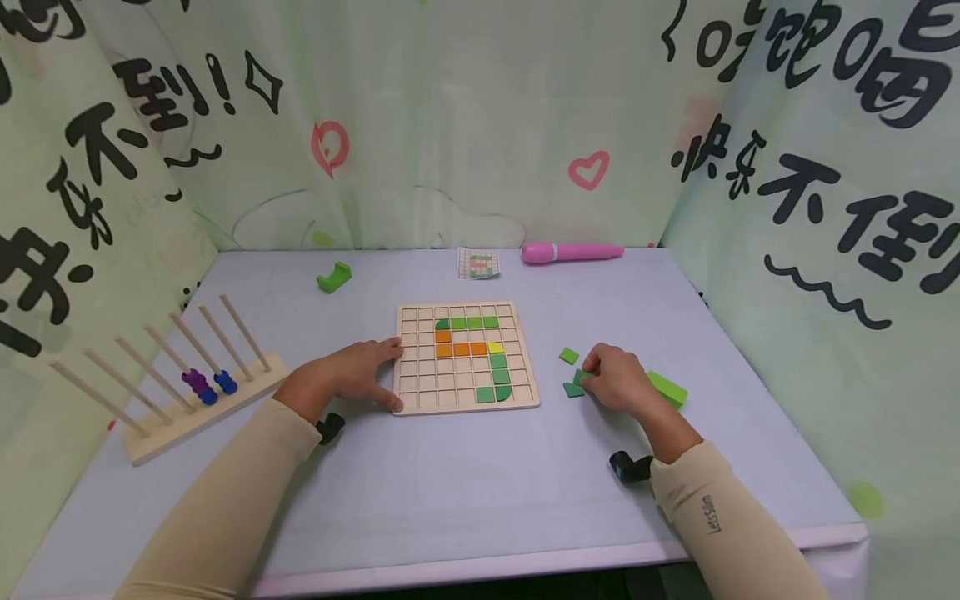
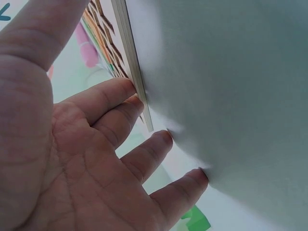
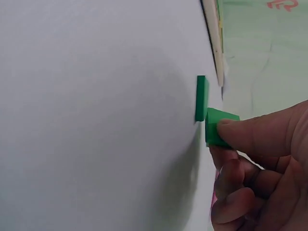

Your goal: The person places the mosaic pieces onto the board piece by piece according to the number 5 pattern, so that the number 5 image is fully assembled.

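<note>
A wooden grid board (image 1: pixel 415 367) lies flat in the middle, with green, orange and yellow tiles forming a bent line in its cells. At its left edge my left hand (image 1: pixel 356 372) rests with fingers spread; in the left wrist view, fingertips (image 2: pixel 127 85) touch the board's side. To the right of the board, my right hand (image 1: pixel 621 379) pinches a dark green tile (image 3: pixel 215 126) between thumb and fingers, just above the table. Close by lie another dark green tile (image 1: pixel 573 390) and a lighter green tile (image 1: pixel 569 356).
A wooden peg stand (image 1: pixel 168 435) with purple and blue beads is at the left. Light green blocks lie at the back left (image 1: pixel 335 277) and beside my right hand (image 1: pixel 669 389). At the back are a patterned card (image 1: pixel 478 264) and a pink pen-shaped object (image 1: pixel 573 252).
</note>
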The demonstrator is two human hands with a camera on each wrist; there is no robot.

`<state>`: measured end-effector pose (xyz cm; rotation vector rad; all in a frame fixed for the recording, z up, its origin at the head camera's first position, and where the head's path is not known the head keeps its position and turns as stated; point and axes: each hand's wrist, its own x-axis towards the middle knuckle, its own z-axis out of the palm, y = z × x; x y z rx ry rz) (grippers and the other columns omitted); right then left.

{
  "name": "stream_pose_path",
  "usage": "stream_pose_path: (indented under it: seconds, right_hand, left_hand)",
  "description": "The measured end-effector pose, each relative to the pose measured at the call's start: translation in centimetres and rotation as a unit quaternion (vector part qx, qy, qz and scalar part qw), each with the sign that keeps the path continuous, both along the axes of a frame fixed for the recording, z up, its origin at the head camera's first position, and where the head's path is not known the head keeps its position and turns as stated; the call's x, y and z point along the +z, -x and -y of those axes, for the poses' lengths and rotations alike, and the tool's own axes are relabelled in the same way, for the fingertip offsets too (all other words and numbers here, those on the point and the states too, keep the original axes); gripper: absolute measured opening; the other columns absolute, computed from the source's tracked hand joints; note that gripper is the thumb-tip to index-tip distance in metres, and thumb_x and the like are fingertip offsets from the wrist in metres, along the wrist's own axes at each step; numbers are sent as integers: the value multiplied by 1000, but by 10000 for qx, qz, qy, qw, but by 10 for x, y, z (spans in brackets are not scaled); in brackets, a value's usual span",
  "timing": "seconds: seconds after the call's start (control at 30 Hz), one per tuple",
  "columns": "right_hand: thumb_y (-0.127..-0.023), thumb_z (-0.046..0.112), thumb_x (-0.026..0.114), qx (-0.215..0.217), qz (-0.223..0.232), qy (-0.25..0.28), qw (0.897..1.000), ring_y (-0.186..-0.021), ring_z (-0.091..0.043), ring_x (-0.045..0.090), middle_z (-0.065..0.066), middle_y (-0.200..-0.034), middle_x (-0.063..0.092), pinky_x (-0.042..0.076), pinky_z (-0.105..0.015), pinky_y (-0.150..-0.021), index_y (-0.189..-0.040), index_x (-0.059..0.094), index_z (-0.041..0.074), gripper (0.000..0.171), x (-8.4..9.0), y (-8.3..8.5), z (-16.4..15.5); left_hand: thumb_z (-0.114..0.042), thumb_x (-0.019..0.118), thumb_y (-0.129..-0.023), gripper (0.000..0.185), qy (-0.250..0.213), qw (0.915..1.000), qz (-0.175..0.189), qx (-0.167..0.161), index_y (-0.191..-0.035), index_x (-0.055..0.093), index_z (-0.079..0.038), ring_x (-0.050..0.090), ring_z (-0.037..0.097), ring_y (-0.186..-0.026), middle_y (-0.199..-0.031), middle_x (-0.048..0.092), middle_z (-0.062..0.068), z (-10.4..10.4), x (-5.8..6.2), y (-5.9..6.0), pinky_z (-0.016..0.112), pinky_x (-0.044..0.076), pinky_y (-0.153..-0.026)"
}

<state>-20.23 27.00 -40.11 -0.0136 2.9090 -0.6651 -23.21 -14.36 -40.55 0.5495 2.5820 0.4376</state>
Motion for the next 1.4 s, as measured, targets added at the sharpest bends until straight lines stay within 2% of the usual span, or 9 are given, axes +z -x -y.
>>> stream_pose_path:
  seconds: [0.13,0.3,0.5,0.77,1.23,1.4]
  right_hand:
    - [-97,11,66,32,-30,343,9994,-93,-27,57,-13,-101,64,48,-34,-76,-108,64,2,15,4,2,4]
    - [-98,12,67,89,158,884,9959,-91,-25,57,-13,-101,64,48,-30,-70,-110,64,1,17,6,5,16]
    - [-97,10,68,213,249,1281,9912,-89,-23,56,-10,-99,64,48,-29,-69,-109,64,3,15,-2,9,38]
    - [-97,9,69,718,339,1604,9838,-89,-21,56,-8,-96,63,48,-29,-73,-107,65,4,12,-5,9,74]
    - [-94,9,73,1682,428,1324,9759,-80,-16,57,-1,-85,64,48,-27,-71,-94,69,10,5,-2,5,128]
    - [-93,8,73,1816,385,1140,9760,-76,-16,56,0,-81,64,46,-26,-67,-92,69,10,5,-6,3,137]
  left_hand:
    - [-47,87,-82,105,5,10000,1,-6,-162,33,-5,23,40,-158,-173,21,14,1,-2,1,53,26,-127]
    - [-47,87,-82,106,12,10000,1,12,-162,32,-5,23,39,-158,-173,21,13,1,-3,1,53,25,-127]
    - [-48,87,-82,106,33,10000,13,30,-163,32,-7,23,40,-158,-173,21,12,1,-2,1,54,26,-127]
    - [-48,88,-81,107,-14,10000,18,63,-163,33,-7,23,39,-158,-173,21,12,1,-3,2,54,26,-127]
    - [-47,88,-81,106,-24,9999,10,127,-163,33,-7,23,39,-158,-174,21,11,1,-1,1,53,25,-127]
    - [-47,89,-81,107,-68,9998,94,173,-163,32,-8,21,39,-159,-174,20,10,0,-2,2,54,24,-128]
